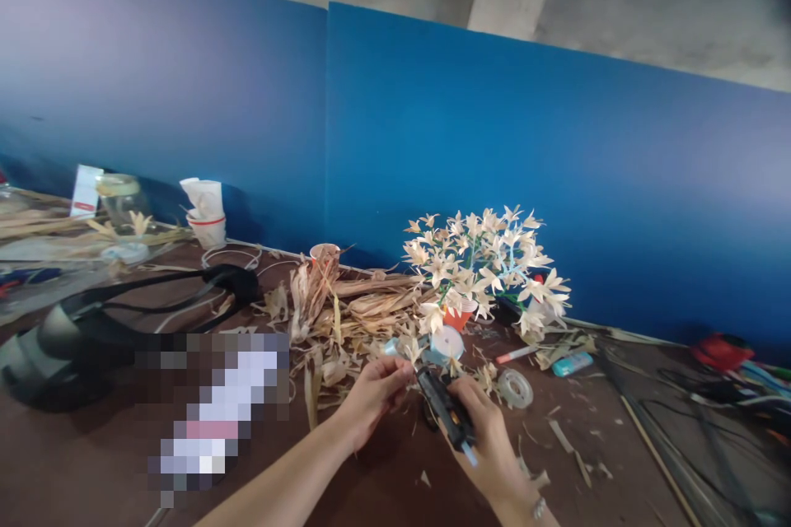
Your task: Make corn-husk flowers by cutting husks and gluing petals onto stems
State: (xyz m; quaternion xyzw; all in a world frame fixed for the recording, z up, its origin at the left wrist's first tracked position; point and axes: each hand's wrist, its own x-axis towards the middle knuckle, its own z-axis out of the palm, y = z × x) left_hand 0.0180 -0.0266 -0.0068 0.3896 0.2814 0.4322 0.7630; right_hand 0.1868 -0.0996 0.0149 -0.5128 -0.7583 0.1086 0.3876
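Pinched between the thumb and fingers of my left hand (378, 397) is a pale husk flower (410, 347), its petals pointing up and away from me. My right hand (487, 426) wraps round a black glue gun (442, 408); a bluish glue stick (470, 454) pokes out of its rear end. The gun's front end is close to the flower, but I cannot tell whether they touch. Just beyond stands an orange cup (458, 316) with a large bunch of pale flowers (488, 259) on green and light-blue stems. A white spool (446, 343) lies in front of the cup.
Dried husks (371, 309) are heaped left of the cup. A tape roll (515, 389) and a turquoise packet (573, 364) lie to the right. Farther left are a black headset-like device (67, 346), a pixelated patch (222, 403) and a paper cup (208, 230). Blue panels (494, 123) close off the back.
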